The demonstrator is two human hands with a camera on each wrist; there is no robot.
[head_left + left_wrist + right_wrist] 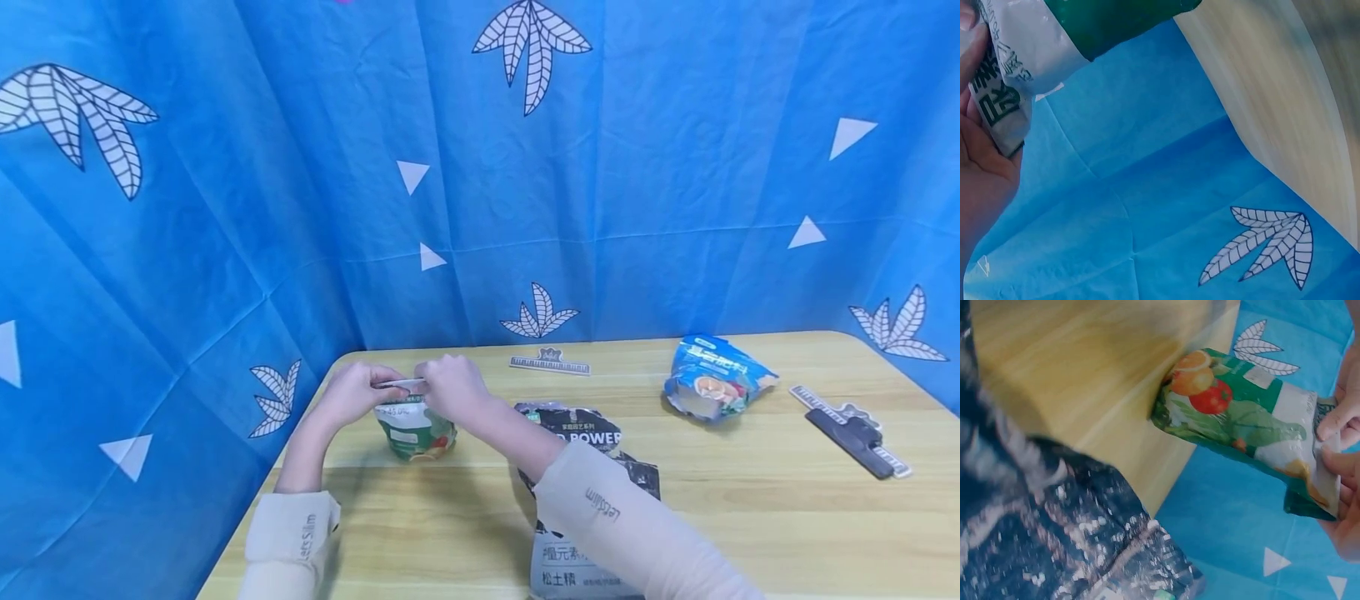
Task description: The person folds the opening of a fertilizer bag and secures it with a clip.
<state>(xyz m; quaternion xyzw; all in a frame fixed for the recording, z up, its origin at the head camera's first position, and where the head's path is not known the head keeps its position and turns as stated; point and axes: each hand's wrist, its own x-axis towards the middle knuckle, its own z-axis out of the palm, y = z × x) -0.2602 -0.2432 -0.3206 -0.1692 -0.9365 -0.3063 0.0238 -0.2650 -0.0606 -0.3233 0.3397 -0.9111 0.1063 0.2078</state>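
A green-and-white bag (pixel 411 433) with fruit and vegetable pictures stands at the left of the table, its white top folded over. Along that fold my left hand (pixel 356 392) pinches the left end. My right hand (pixel 456 387) grips the right end, close beside the left one. In the right wrist view both thumbs press the folded strip of the bag (pixel 1210 406), the right hand (pixel 1344 494) being the lower one. Dark lettering shows on the crumpled white top of the bag (pixel 1041 44) in the left wrist view. Fingers behind the fold are hidden.
A black-and-grey bag (pixel 573 575) lies under my right forearm, partly covered by it. Farther right is a blue bag (pixel 708 383). One piano-patterned clip (pixel 551 365) lies near the back edge, another clip (pixel 851 429) at the right. Blue curtain (pixel 675 167) borders the table.
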